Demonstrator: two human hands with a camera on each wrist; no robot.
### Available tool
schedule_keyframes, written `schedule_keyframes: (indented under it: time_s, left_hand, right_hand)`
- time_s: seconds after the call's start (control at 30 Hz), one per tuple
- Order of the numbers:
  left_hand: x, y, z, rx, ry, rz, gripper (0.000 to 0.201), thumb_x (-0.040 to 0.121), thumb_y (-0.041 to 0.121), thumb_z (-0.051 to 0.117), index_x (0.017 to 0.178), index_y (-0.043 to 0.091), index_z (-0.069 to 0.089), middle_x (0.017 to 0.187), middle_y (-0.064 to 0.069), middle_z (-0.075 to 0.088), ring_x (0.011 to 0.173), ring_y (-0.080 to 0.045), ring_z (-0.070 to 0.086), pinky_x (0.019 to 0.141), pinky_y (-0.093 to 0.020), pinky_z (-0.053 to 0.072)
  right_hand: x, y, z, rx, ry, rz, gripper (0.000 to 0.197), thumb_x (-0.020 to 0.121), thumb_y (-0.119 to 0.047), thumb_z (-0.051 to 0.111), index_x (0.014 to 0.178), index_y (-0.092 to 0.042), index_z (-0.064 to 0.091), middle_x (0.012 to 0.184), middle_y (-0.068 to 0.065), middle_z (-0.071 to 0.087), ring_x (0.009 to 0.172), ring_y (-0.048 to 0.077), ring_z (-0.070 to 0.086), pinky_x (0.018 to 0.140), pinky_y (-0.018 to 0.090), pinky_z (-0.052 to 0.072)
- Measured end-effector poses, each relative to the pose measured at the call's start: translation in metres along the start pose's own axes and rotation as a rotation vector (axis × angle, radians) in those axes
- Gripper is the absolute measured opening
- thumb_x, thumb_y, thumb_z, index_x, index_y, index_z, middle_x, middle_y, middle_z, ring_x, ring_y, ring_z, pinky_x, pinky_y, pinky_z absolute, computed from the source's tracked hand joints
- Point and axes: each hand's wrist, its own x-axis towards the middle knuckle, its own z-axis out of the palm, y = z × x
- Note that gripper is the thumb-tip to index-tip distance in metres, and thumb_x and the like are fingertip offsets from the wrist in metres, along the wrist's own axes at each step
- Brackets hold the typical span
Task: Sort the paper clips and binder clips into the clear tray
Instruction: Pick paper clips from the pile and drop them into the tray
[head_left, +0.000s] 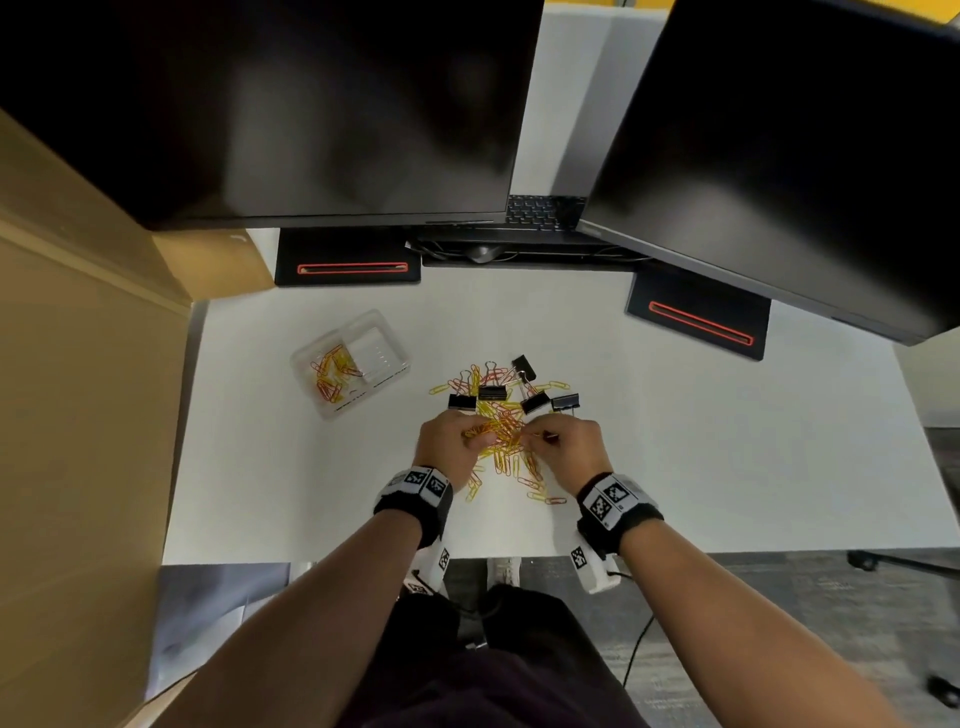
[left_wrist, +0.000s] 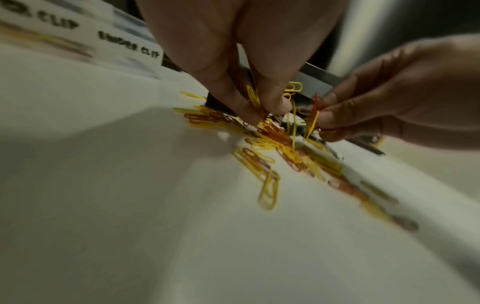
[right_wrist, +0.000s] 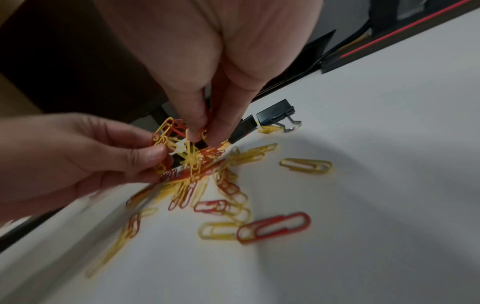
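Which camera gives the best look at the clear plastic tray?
The head view: the clear plastic tray shows whole, with red and yellow paper clips in its left compartment. The left wrist view catches only its blurred labelled edge; the right wrist view misses it.

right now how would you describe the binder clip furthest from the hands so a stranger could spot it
Start at the white desk below the two dark monitors and find the heap of yellow and red paper clips at its centre. Black metal binder clips line the heap's far edge. The one wanted, the farthest black binder clip, sits alone beyond that row, nearest the monitors.
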Motion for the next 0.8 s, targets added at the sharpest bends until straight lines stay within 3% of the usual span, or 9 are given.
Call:
schedule_keyframes:
  time_s: [0.1,0.2,0.37,0.47,0.53,0.63,0.7,0.8]
  left_hand:
    - [-0.001,0.0,-0.005,-0.083,0.0,-0.045,0.037,0.08,0.032,0.077,0.112,0.014,0.072,0.113,-0.006,0.07,0.101,-0.018,0.065,0.091,-0.024,0.046]
    - [-0.001,-0.001,-0.012,-0.141,0.001,-0.065,0.037,0.08,0.035,0.077,0.113,0.018,0.072,0.11,0.002,0.071,0.092,-0.009,0.063,0.082,-0.016,0.043]
    - [-0.004,-0.009,-0.03,-0.272,0.074,-0.159,0.034,0.077,0.039,0.079,0.107,0.025,0.074,0.085,0.008,0.068,0.079,-0.01,0.063,0.076,-0.021,0.047]
    - [-0.006,-0.016,-0.045,-0.413,0.105,-0.203,0.029,0.075,0.038,0.08,0.103,0.029,0.075,0.082,0.006,0.072,0.079,-0.012,0.068,0.074,-0.019,0.049]
    - [-0.009,-0.019,-0.059,-0.533,0.141,-0.226,0.02,0.074,0.037,0.081,0.093,0.037,0.076,0.084,0.005,0.076,0.084,-0.014,0.071,0.08,-0.024,0.052]
    - [-0.014,-0.024,-0.088,-0.641,0.235,-0.256,0.014,0.078,0.025,0.08,0.083,0.037,0.074,0.079,0.01,0.076,0.077,-0.005,0.069,0.084,-0.025,0.052]
    - [-0.016,-0.034,-0.108,-0.661,0.302,-0.277,0.012,0.08,0.024,0.079,0.086,0.033,0.074,0.077,0.009,0.076,0.074,-0.004,0.068,0.084,-0.026,0.052]
    - [-0.013,-0.049,-0.134,-0.668,0.397,-0.341,0.011,0.078,0.03,0.079,0.088,0.029,0.075,0.083,0.0,0.077,0.084,-0.017,0.071,0.089,-0.034,0.054]
  right_hand:
    - [0.004,-0.004,-0.006,0.131,-0.012,0.1,0.011,0.078,-0.011,0.079,0.089,-0.014,0.078,0.085,0.001,0.074,0.071,0.001,0.064,0.071,0.009,0.05]
    - [0.007,-0.011,-0.011,0.233,-0.012,0.12,0.012,0.076,-0.011,0.08,0.087,-0.015,0.078,0.083,-0.002,0.073,0.07,0.0,0.063,0.07,0.016,0.053]
    - [0.017,-0.038,-0.009,0.32,-0.025,0.077,0.012,0.074,-0.014,0.082,0.085,-0.017,0.079,0.082,0.004,0.075,0.074,0.012,0.067,0.072,0.019,0.054]
    - [0.027,-0.057,-0.002,0.439,-0.051,0.092,0.015,0.073,-0.013,0.083,0.086,-0.019,0.079,0.078,0.01,0.074,0.074,0.028,0.068,0.075,0.032,0.058]
    - [0.033,-0.072,0.004,0.499,-0.059,0.088,0.016,0.072,-0.011,0.083,0.086,-0.016,0.079,0.078,0.007,0.074,0.071,0.021,0.067,0.073,0.028,0.056]
    - [0.042,-0.102,0.02,0.594,-0.099,0.085,0.017,0.073,-0.004,0.081,0.089,-0.004,0.077,0.078,0.005,0.076,0.071,0.011,0.07,0.069,0.02,0.055]
    - [0.052,-0.121,0.037,0.623,-0.142,0.09,0.017,0.073,-0.005,0.081,0.089,-0.003,0.076,0.076,0.009,0.076,0.071,0.017,0.071,0.073,0.028,0.058]
    - [0.07,-0.145,0.069,0.612,-0.213,0.081,0.016,0.073,-0.009,0.082,0.088,-0.007,0.077,0.08,0.013,0.076,0.077,0.029,0.073,0.084,0.038,0.057]
